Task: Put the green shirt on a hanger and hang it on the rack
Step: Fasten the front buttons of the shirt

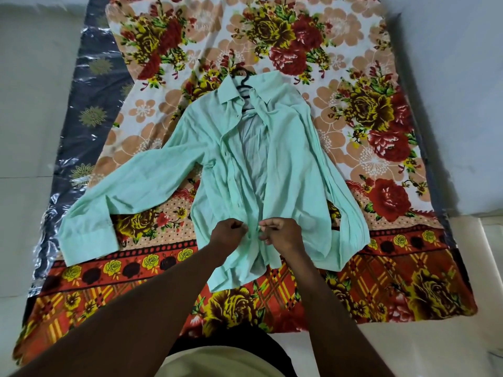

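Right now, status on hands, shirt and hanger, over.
Both pinching: left hand and right hand on shirt front, low down. Shirt flat on sheet, hanger in its collar, hook showing. No rack in view.

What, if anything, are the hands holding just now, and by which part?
The green shirt: the left hand and the right hand each pinch one edge of its open front, low down, above the hem.

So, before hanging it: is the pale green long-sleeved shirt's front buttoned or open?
Mostly open: the pale green long-sleeved shirt gapes down the front, showing its inner back and the black plastic hanger at the collar.
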